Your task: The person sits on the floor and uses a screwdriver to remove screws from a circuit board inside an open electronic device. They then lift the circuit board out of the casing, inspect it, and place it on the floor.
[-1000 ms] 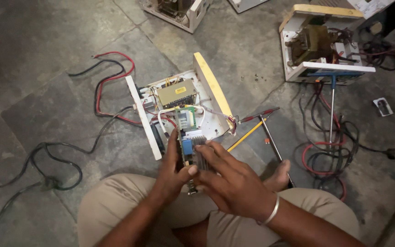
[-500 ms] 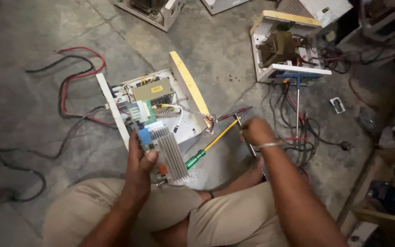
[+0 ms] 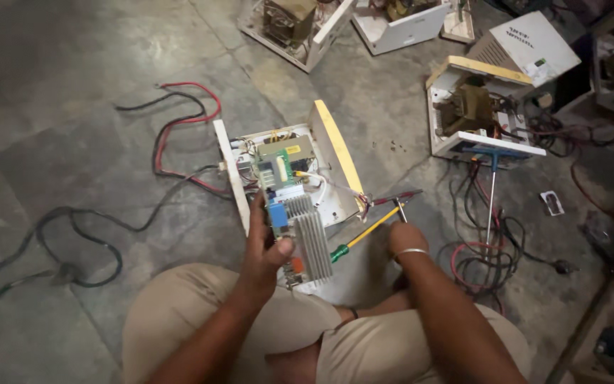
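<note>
Grey stone flooring (image 3: 72, 92) carries a scatter of opened white electrical cabinets, seen from above the crossed legs of a seated person. Nearest the knees lies an opened white inverter chassis (image 3: 335, 146), its yellow-edged side panel upright and its transformer and small green board exposed. A circuit board with a ribbed aluminium heat sink (image 3: 308, 238) is held lifted over the near edge of this chassis, apparently still joined to it by wires. The left hand (image 3: 264, 249) is closed around the board's left edge, thumb pressed on its face beside a blue component. The right hand (image 3: 406, 238) rests low on the floor to the right, fingers curled over a tool tip; whether anything is gripped cannot be told. A yellow-shafted, green-handled screwdriver (image 3: 364, 235) lies just beside it, with pliers (image 3: 396, 199) near. Red and black cables (image 3: 179, 135) trail off left. Judged from this, the board is already freed from its mounting, while the wiring remains attached.
</note>
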